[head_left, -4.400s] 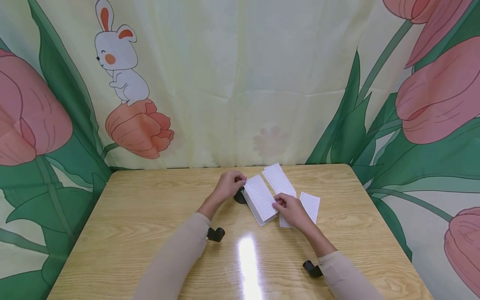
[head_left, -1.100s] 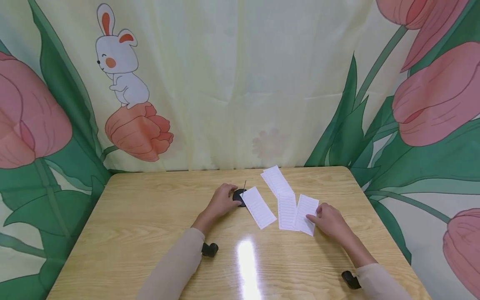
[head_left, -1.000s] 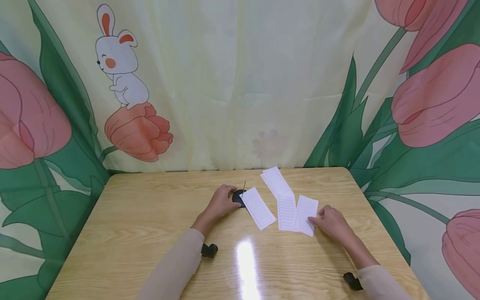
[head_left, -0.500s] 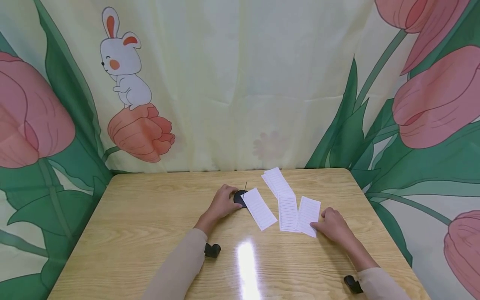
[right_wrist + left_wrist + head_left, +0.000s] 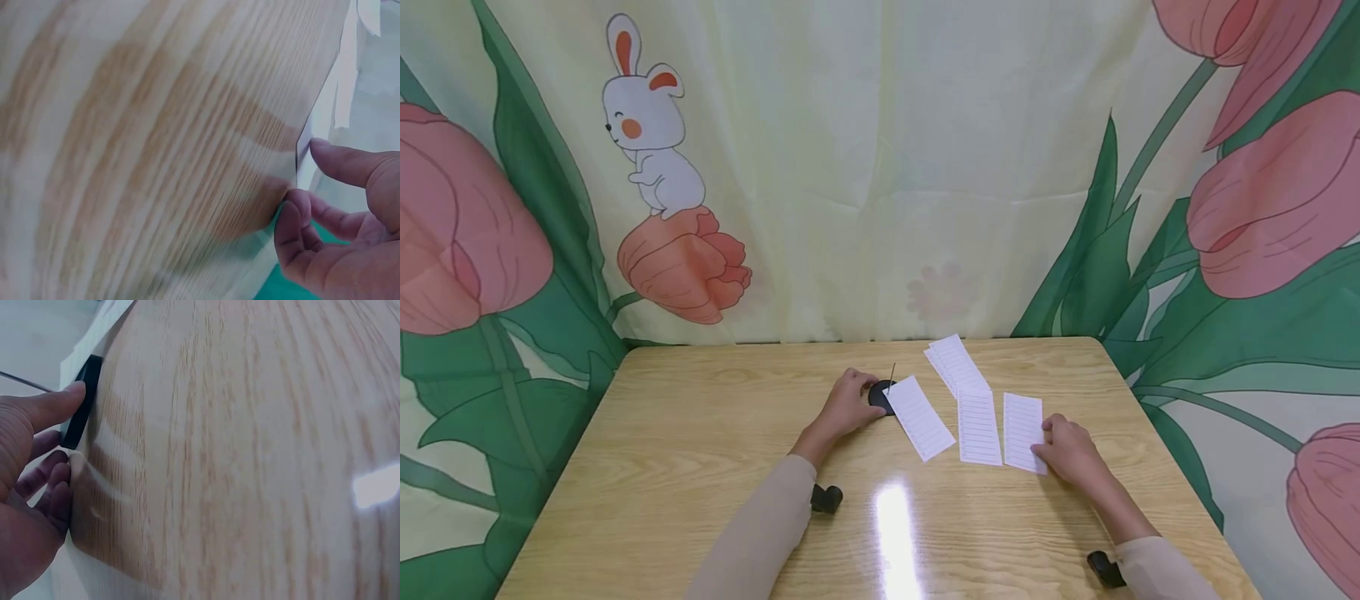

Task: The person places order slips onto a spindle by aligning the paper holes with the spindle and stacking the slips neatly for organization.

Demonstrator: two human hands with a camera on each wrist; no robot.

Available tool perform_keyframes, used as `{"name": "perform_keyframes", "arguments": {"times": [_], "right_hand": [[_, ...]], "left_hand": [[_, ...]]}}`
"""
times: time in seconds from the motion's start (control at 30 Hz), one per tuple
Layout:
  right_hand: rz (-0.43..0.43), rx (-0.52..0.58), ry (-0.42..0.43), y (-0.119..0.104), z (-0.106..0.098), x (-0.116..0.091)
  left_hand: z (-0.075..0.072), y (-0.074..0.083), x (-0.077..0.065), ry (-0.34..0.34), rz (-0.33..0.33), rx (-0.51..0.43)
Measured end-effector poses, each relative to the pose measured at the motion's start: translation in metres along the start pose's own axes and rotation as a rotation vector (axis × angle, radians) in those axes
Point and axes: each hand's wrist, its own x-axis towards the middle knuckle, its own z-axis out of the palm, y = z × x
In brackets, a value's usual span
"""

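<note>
A receipt spike with a round black base [image 5: 881, 398] and a thin upright metal pin stands on the table. My left hand [image 5: 847, 406] grips the base's left side, thumb on the near edge; in the left wrist view the thumb lies on the black base [image 5: 81, 412]. A lined white paper slip [image 5: 921, 421] lies at the pin, its top left corner over the base. My right hand [image 5: 1070, 450] pinches the right edge of the rightmost paper slip [image 5: 1022, 429]. In the right wrist view the thumb touches the paper [image 5: 304, 156], fingers curled at its edge.
Between the hands lie other lined slips: one paper slip [image 5: 979, 427] in the middle and a small overlapped group [image 5: 957, 364] behind it. The wooden table [image 5: 700, 467] ends at a printed curtain [image 5: 820, 167]. Glare shines on the table's near middle.
Seconds ago both hands held slips over the spike; the left then lowered to its base while the right moved right. In the last second the rightmost slip turned straighter and slid right, off its neighbour.
</note>
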Motion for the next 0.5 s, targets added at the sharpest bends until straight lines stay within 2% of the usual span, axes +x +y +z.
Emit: {"name": "perform_keyframes", "arguments": {"times": [0.3, 0.5], "right_hand": [[-0.014, 0.023, 0.035, 0.0029, 0.0031, -0.0002], [0.033, 0.0, 0.015, 0.0019, -0.0017, -0.0055]], "left_hand": [[-0.0007, 0.0008, 0.0002, 0.0, -0.006, -0.005], [-0.001, 0.0005, -0.0002, -0.001, -0.01, -0.011]]}}
